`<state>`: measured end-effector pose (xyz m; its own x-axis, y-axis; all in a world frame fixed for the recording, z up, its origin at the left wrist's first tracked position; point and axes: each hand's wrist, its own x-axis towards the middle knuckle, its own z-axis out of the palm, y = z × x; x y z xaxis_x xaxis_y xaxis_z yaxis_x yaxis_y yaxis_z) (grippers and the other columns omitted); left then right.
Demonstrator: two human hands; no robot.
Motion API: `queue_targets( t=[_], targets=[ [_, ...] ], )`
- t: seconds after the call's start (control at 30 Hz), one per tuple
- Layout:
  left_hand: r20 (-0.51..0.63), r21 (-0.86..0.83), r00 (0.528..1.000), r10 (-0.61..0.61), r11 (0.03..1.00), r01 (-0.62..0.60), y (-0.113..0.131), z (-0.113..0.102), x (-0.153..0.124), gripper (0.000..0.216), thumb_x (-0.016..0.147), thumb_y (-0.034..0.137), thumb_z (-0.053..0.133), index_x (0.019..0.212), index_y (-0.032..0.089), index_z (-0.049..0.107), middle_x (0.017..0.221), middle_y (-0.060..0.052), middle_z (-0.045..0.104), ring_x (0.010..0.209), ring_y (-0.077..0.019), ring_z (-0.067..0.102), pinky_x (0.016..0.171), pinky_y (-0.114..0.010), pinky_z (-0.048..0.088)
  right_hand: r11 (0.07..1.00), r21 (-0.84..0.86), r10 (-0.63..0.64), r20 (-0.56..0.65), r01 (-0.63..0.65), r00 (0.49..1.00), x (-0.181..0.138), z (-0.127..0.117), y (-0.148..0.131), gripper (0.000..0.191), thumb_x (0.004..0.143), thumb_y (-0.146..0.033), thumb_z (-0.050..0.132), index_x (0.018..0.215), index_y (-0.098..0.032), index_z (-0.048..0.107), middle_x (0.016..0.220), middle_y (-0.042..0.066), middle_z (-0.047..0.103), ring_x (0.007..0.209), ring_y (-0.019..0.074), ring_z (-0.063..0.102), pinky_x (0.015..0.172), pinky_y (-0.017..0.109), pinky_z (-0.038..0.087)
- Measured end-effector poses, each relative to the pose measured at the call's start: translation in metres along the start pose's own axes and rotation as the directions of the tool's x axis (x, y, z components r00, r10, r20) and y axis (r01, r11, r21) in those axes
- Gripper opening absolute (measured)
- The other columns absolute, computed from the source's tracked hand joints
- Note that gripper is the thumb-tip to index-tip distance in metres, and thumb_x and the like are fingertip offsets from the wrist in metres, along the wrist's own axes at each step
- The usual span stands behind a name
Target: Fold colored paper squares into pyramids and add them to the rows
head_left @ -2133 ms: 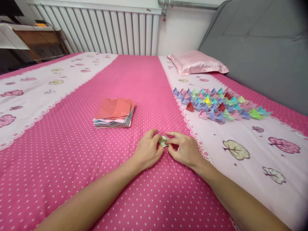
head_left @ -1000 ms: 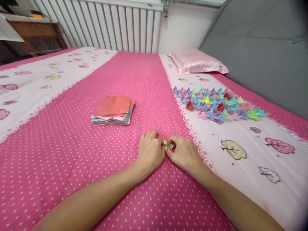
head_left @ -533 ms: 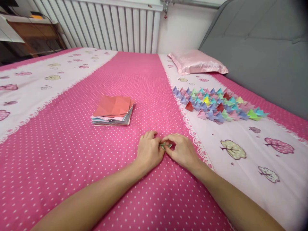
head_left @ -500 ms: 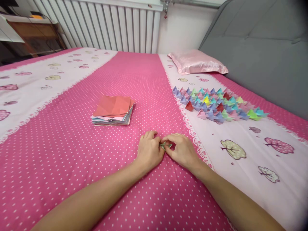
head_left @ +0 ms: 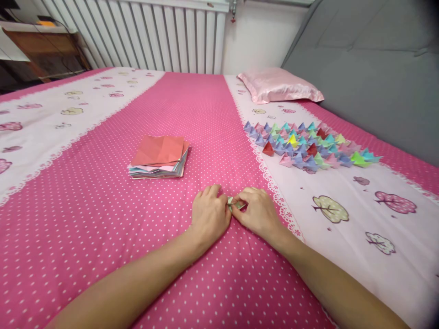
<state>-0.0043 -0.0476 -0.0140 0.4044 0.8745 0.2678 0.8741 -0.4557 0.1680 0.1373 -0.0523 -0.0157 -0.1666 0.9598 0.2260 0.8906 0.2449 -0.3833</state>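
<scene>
A small folded piece of light green paper [head_left: 236, 205] is held low over the pink dotted bedspread, mostly covered by fingers. My left hand [head_left: 211, 210] is closed on its left end, thumb and index finger pinching it. From the right, my right hand [head_left: 256, 209] pinches the same paper between thumb and fingertips. The two hands nearly touch. Beyond my left hand lies a stack of square papers [head_left: 157, 153], creased red sheets on top. Rows of folded paper boats [head_left: 308, 146] in many colours stand to the right, past my right hand.
The bedspread [head_left: 192, 105] has a pink dotted middle and white bands printed with trees. A pink satin pillow [head_left: 279, 86] lies at the far right, beside a grey padded headboard [head_left: 363, 59]. A white radiator [head_left: 164, 36] runs along the wall behind.
My hands have drawn slightly apart at the fingertips, and a little more of the green paper shows between them. The view has shifted slightly; the stack and boats stay in place.
</scene>
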Motion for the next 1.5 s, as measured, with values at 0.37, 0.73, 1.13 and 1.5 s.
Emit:
queue_targets(
  t=[0.37,0.73,1.13,1.5],
  targets=[
    [0.047,0.008,0.998,-0.038,0.999,0.037,0.002,0.0,0.001,0.017,0.077,0.019,0.049,0.076,0.018,0.066,0.09,-0.007,0.06,0.084,-0.0212,0.053,0.074,-0.035,0.041,0.995,-0.082,0.055,0.033,-0.052,0.998,-0.007,0.003,-0.005,0.008,0.073,-0.022,0.051,0.073,-0.02,0.059,0.077,0.003,0.055,0.071,0.0151,0.053,0.064,0.026,0.035],
    [0.07,0.057,0.998,0.002,0.998,-0.006,0.008,0.0,0.003,0.018,0.081,0.022,0.046,0.08,0.017,0.062,0.094,-0.009,0.058,0.087,-0.0238,0.052,0.073,-0.036,0.042,0.959,-0.278,0.103,0.136,-0.062,0.985,-0.006,-0.008,-0.011,0.013,0.078,-0.023,0.049,0.078,-0.018,0.061,0.082,0.005,0.059,0.07,0.0172,0.057,0.06,0.028,0.035],
    [0.072,0.034,0.997,-0.007,0.999,0.005,0.006,0.0,0.005,0.019,0.078,0.019,0.048,0.071,0.016,0.065,0.088,-0.011,0.06,0.088,-0.0249,0.052,0.081,-0.04,0.04,0.923,-0.372,0.181,0.199,-0.096,0.963,-0.005,-0.011,-0.013,0.022,0.084,-0.021,0.047,0.073,-0.018,0.065,0.079,0.009,0.065,0.064,0.0199,0.062,0.054,0.029,0.037],
    [0.05,0.03,0.999,-0.01,1.0,0.008,0.004,0.003,0.005,0.019,0.079,0.02,0.047,0.074,0.015,0.064,0.087,-0.011,0.06,0.087,-0.0242,0.053,0.08,-0.039,0.04,0.898,-0.436,0.16,0.219,-0.049,0.962,-0.004,-0.01,-0.012,0.027,0.086,-0.017,0.042,0.074,-0.017,0.066,0.079,0.01,0.066,0.063,0.0205,0.064,0.05,0.028,0.037]
  ],
)
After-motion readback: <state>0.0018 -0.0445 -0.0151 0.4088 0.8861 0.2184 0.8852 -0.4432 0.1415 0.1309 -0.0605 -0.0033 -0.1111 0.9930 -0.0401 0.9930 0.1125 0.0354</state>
